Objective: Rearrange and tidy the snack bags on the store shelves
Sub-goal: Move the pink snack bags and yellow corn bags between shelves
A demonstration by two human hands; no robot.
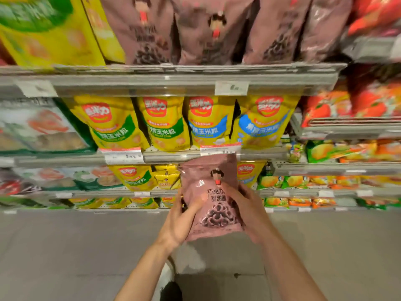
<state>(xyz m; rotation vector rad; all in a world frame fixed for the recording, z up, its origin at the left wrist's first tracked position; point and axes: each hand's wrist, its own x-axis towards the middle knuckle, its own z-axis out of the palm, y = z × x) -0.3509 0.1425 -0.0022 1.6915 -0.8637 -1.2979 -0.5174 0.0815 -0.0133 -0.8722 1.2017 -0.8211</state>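
A mauve snack bag (205, 181) printed with a small figure and dark rings is upright in front of the lower shelves, held by both hands. My left hand (181, 220) grips its left side and bottom, thumb across the front. My right hand (245, 211) clasps its right edge, fingers over the front. Several matching mauve bags (195, 33) stand in a row on the top shelf above.
Yellow corn snack bags (165, 124) fill the middle shelf (173, 82) and the shelf under it. Green boxes (43, 129) sit at the left, red and orange bags (355, 105) at the right. Grey floor (65, 253) lies below the shelves.
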